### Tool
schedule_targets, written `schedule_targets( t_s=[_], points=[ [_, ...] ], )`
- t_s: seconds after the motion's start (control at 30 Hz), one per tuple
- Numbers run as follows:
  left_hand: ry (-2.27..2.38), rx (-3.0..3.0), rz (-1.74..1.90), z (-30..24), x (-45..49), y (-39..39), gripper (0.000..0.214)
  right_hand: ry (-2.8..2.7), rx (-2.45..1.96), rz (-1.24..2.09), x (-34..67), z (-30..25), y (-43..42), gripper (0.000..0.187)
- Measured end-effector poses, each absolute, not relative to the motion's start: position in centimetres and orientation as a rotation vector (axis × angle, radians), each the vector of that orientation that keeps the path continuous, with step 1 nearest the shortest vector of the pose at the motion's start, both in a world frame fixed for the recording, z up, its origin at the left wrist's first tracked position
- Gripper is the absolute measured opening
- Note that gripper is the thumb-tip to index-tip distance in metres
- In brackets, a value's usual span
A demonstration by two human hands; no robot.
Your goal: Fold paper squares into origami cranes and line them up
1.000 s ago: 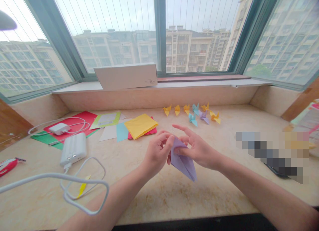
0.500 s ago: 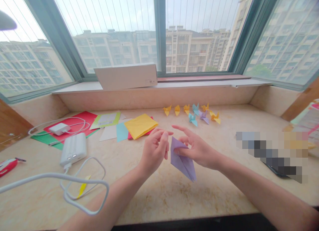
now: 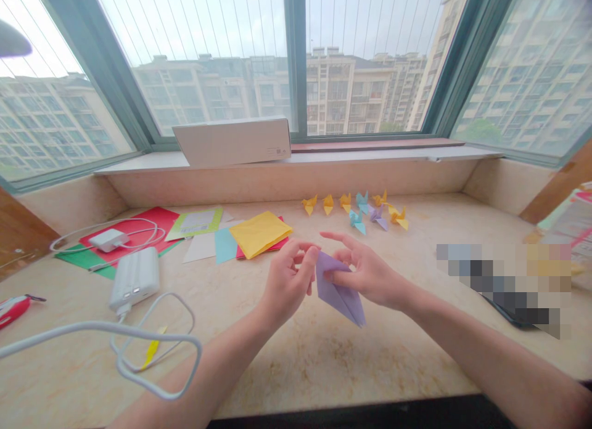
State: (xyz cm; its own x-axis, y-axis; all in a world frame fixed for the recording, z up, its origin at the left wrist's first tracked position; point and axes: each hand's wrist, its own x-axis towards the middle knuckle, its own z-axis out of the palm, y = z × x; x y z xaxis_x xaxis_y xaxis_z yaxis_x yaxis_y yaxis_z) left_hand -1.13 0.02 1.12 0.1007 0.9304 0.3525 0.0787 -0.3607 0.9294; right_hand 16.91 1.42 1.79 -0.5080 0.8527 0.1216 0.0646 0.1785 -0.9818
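Observation:
A folded purple paper (image 3: 340, 293) hangs in the air above the stone ledge (image 3: 324, 355), its point aimed down and right. My right hand (image 3: 365, 272) pinches its upper edge between thumb and fingers, forefinger stretched out. My left hand (image 3: 287, 281) is right beside the paper's left edge, fingers curled with thumb and forefinger close together, touching or nearly touching the fold. Behind my hands lies a stack of coloured sheets (image 3: 259, 233) with a yellow one on top. Several small folded paper cranes (image 3: 358, 208) stand in a row further back.
A white power bank (image 3: 135, 278) with a looping white cable (image 3: 152, 343) lies at the left. A white charger (image 3: 108, 239) rests on red and green sheets. A white box (image 3: 232, 142) sits on the window sill. A blurred patch covers things at the right.
My left hand let go of the purple paper and drew slightly away, then came back to its left edge. The right hand kept its hold, lifting the paper a little.

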Motion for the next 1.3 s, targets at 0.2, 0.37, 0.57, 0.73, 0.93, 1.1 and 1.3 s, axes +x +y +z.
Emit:
schedule_targets(
  t_s=[0.2,0.37,0.57,0.73,0.93,1.1,1.3],
  points=[
    [0.980,1.636,1.111,0.2,-0.9,0.0,0.033,-1.661,-0.806,1.482,17.0,1.9,1.6,0.072],
    [0.914,1.537,1.085,-0.2,-0.4,0.0,0.030,-1.695,-0.926,1.297,16.8,2.1,1.5,0.069],
    [1.012,1.469,1.362,0.0,-0.5,0.5,0.027,-1.692,-0.993,1.030,16.5,1.6,1.4,0.050],
    [1.083,1.531,1.579,0.1,-0.7,0.7,0.020,-1.670,-1.018,0.943,16.2,1.1,1.3,0.039],
    [0.868,1.356,1.497,-0.3,-0.2,0.8,0.023,-1.592,-0.991,0.845,16.6,0.3,2.1,0.021],
    [0.778,1.269,1.384,-0.2,-0.1,0.8,0.034,-1.664,-0.975,0.558,16.6,0.3,2.2,0.014],
    [0.855,1.253,1.360,0.0,-0.4,0.8,0.015,-1.800,-0.832,0.294,16.1,0.1,1.4,0.018]
  ],
)
